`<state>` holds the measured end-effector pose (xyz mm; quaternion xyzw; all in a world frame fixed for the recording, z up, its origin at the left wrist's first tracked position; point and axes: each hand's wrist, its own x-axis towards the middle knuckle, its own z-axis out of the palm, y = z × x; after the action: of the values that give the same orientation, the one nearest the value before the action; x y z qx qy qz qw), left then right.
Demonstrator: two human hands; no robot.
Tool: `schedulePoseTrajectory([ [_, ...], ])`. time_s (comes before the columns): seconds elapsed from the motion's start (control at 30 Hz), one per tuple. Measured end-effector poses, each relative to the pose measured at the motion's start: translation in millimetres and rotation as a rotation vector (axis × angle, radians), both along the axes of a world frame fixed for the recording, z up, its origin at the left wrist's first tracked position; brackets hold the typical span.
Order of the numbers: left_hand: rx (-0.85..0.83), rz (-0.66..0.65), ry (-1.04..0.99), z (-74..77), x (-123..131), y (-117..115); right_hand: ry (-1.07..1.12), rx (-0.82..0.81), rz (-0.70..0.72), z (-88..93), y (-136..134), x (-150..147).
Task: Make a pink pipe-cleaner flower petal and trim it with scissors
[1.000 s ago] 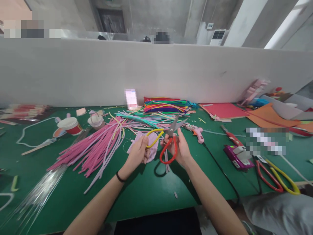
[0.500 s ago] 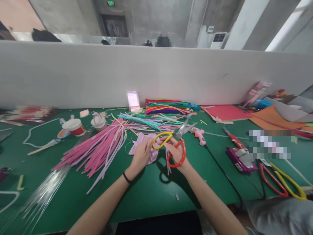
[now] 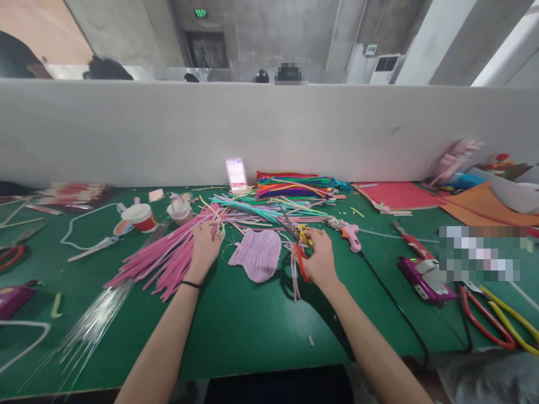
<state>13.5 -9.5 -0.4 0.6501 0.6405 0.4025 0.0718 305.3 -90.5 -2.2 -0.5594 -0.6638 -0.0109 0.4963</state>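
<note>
At table centre, right hand (image 3: 322,259) clenched around red-handled scissors (image 3: 300,253). A short yellow pipe cleaner (image 3: 304,233) sits against the same fingers, near the pivot. Scissors lie low over the green table (image 3: 252,331), long axis running from handles at 5 o'clock to blade tips at 11 o'clock. Tips aim into the loose pipe-cleaner spread. Blades look closed, but too small to be sure.

Left hand (image 3: 206,244), at 9 o'clock of the scissors and well apart from them, lies palm down on the upper end of the pink pipe cleaners (image 3: 164,264). Fingers curl over the stems; cannot tell whether one is pinched.

Between the hands: a lilac fuzzy piece (image 3: 256,255), lying flat, touched by neither hand. It reads as already made up. Lilac stems (image 3: 295,280) hang below the right hand. Small offcut (image 3: 310,340) at 6 o'clock. Pink bundle looks largely uncut, full length, fanning toward 7 o'clock. Multicolour stack (image 3: 290,185) at 12 o'clock, no hand on it. Pink glue gun (image 3: 348,233) near the right hand, at its 2 o'clock.
</note>
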Motion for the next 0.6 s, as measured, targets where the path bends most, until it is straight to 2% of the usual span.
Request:
schedulePoseTrajectory([
  [0.1,-0.092,-0.012,0.161,-6.0,8.8,-5.6,-0.013,-0.036,0.009,-8.9,3.0,0.8],
  [0.23,-0.179,0.069,0.384,-9.7,22.9,-16.5,-0.005,-0.093,0.024,-21.5,8.2,-5.3],
  [0.47,-0.260,0.073,0.406,-15.0,32.2,-15.5,0.023,-0.219,-0.004,-31.0,17.1,-10.7],
  [0.6,-0.214,0.113,0.437,-17.1,35.0,-17.0,0.062,-0.263,0.011,-31.4,19.4,-12.0],
])
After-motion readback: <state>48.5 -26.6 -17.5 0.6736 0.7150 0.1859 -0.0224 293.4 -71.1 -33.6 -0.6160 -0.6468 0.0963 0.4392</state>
